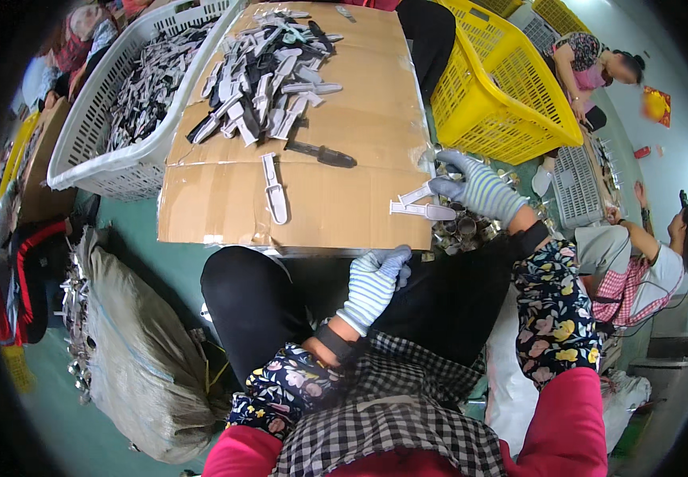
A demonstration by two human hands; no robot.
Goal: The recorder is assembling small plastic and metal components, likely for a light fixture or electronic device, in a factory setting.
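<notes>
Beside pale handles (pixel 425 211), right hand (pixel 481 188) loosely curved; left hand (pixel 374 285) curled inward; each grip's hold unclear

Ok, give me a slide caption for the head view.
Right hand by pale plastic pieces on the cardboard, left hand over the lap, both in striped gloves.

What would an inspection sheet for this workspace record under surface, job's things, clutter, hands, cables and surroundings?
Surface: brown cardboard, scuffed at its right edge.
Job's things: two pale plastic pieces at the right edge; mixed pale and dark pile at the far side.
Clutter: metal rings beside the cardboard.
Hands: both gloved; left hand at the near edge, grip unclear; right hand by the two pieces, contact unclear.
Cables: apparently a thin dark cord near a seated co-worker.
Surroundings: white basket left, yellow basket right.
</notes>
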